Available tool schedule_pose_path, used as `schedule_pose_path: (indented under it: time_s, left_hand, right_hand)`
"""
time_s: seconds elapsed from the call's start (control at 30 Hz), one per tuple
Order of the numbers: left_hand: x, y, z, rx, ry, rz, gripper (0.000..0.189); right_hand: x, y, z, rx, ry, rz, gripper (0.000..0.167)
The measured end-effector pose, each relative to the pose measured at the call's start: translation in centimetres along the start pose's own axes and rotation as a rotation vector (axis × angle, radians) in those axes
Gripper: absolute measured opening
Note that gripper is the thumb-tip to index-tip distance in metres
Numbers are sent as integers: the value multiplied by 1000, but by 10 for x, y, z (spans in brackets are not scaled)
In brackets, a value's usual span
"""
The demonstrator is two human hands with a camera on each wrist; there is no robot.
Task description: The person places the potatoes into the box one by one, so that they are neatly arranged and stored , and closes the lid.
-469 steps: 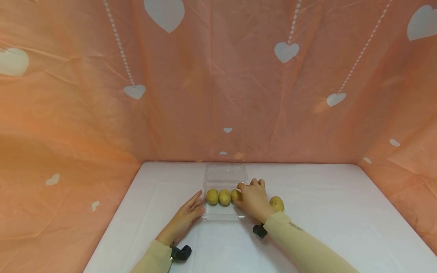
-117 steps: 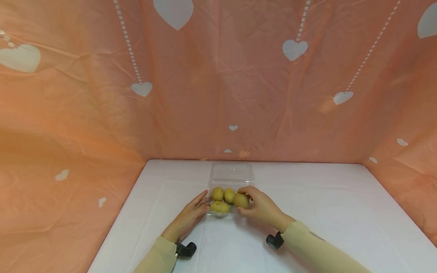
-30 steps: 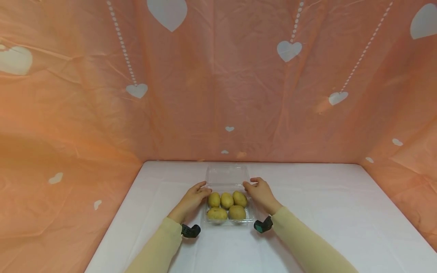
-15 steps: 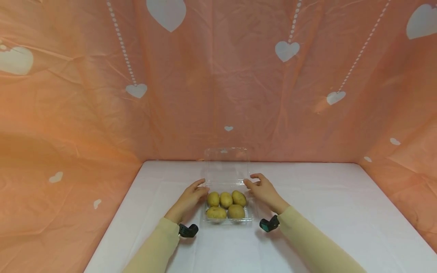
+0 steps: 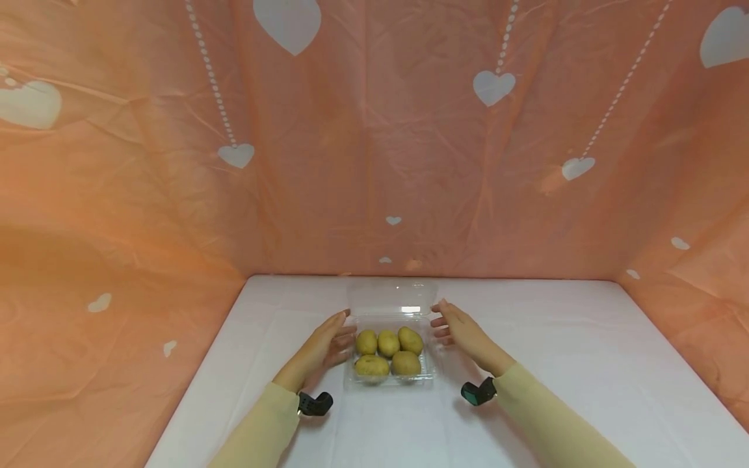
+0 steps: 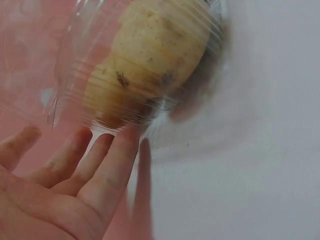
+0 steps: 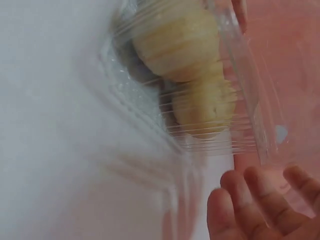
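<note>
A clear plastic clamshell box [image 5: 389, 379] sits mid-table, with several yellow potatoes [image 5: 388, 343] in two rows in its base. Its see-through lid [image 5: 389, 299] is raised off the base, hinged at the far side and tilted. On the box's left, my left hand [image 5: 320, 343] has its fingers extended; in the left wrist view its fingertips meet the ribbed side wall [image 6: 115, 112]. To the right, my right hand [image 5: 468, 335] has its fingers loosely extended beside the lid's corner, holding nothing. In the right wrist view those fingers [image 7: 260, 192] lie just below the ribbed wall.
A white cloth covers the table [image 5: 556, 364]. Behind and on both sides hangs an orange curtain [image 5: 433, 162] with white hearts, close to the table's back edge. A small black wrist camera [image 5: 316, 404] is worn at each wrist.
Potatoes have been added to the box by the right hand since the earliest frames. The lid rose upright, then tilted forward. Both hands' fingers have straightened, and the right hand has shifted slightly right.
</note>
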State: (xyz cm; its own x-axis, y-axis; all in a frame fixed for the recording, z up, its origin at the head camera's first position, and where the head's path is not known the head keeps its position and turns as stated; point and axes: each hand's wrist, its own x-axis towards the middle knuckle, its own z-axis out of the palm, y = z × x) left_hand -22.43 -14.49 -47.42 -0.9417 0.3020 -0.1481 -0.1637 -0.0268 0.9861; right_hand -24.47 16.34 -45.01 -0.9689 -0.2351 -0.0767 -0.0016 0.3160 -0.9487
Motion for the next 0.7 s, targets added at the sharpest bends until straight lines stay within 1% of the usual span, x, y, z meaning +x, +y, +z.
schedule_pose_path:
  time_s: [0.1,0.17,0.27,0.4,0.53,0.7]
  left_hand:
    - [-3,1,-1,-45,-33,0,80]
    - [-5,1,-1,-47,-38,-4,82]
    - [-9,0,0,-40,-41,-21,83]
    - [-14,-3,0,-26,-53,-29,75]
    - [-20,-6,2,-20,-58,-14,70]
    - [-26,-12,4,-13,-53,11,74]
  right_hand:
    - [-3,3,0,37,-22,23,64]
    - [-5,6,-1,44,-32,35,61]
    - [-9,10,-1,21,-49,34,60]
    - [-18,12,0,8,-92,-5,61]
    - [-26,16,0,14,-138,-36,57]
    - [-34,22,1,-57,-116,-52,48]
